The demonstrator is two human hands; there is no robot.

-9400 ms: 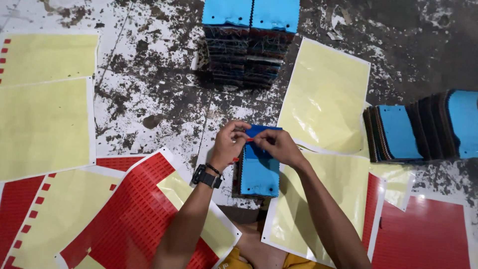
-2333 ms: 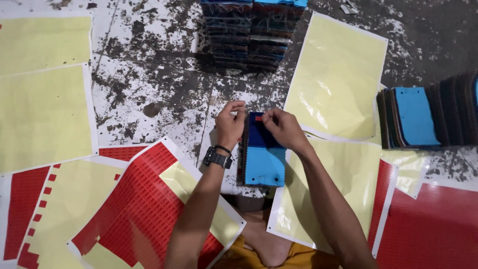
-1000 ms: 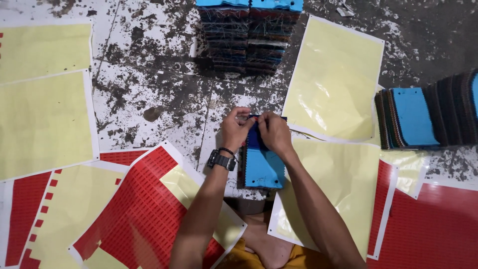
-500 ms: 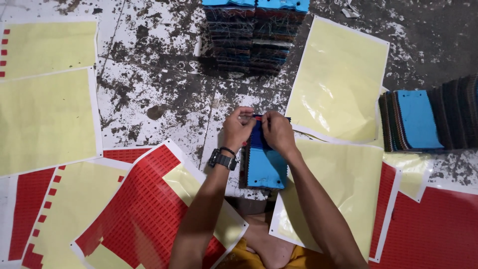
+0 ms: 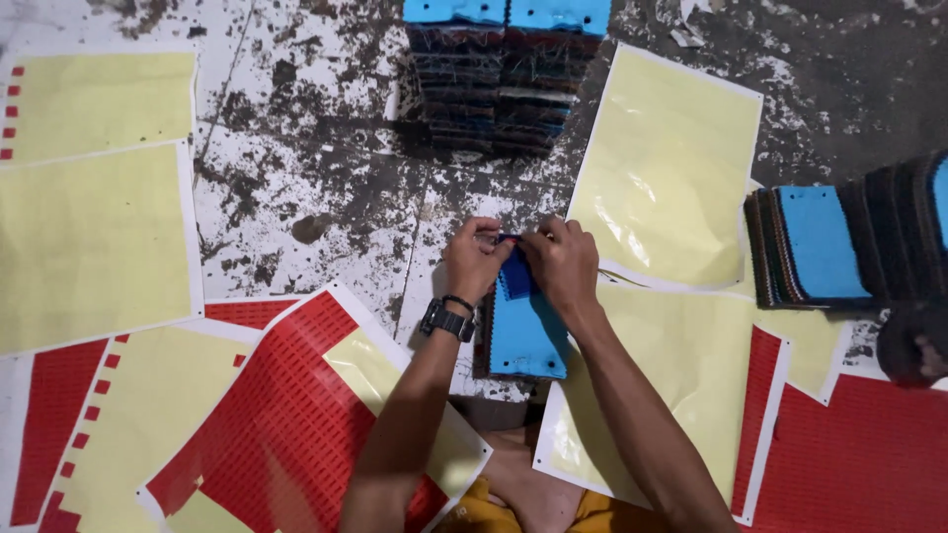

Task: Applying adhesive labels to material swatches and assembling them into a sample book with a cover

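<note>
— Where is there free room around the blue swatch stack (image 5: pixel 528 331)?

— Beyond it, bare stained floor (image 5: pixel 326 188) lies open up to the tall pile of blue-topped swatches (image 5: pixel 504 79), which blocks that far side.

— And to its sides?

— Left of it, flat red sticker sheets (image 5: pixel 286 424) lie low. Right of it, yellow backing sheets (image 5: pixel 671 168) lie flat; farther right a leaning row of swatches (image 5: pixel 839 247) stands in the way.
</note>
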